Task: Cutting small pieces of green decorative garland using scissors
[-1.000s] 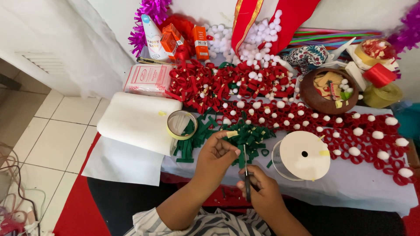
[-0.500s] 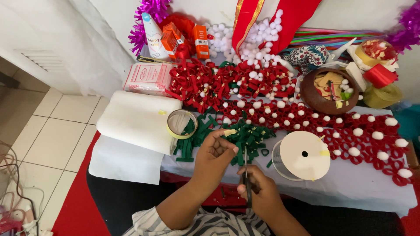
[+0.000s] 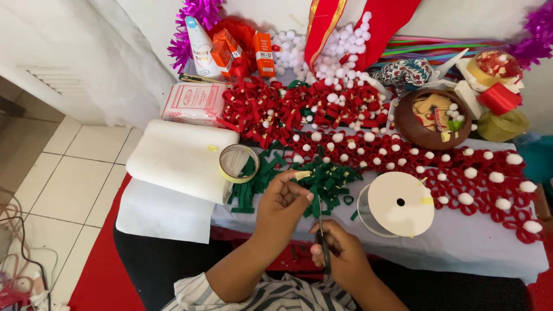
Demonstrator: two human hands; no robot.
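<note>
Green strip pinched in left grip; right grip clasps scissors.

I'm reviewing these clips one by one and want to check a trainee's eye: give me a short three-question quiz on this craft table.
1. True or false: the right hand holds scissors.
2. What does the left hand pinch? A) a white pompom B) a green strip with a bit of yellow tape on its fingers C) a red ribbon roll
3. Fill in: the large white spool lies to the ____ of the hands, seen from the head camera.

Key: 1 true. 2 B. 3 right.
</note>
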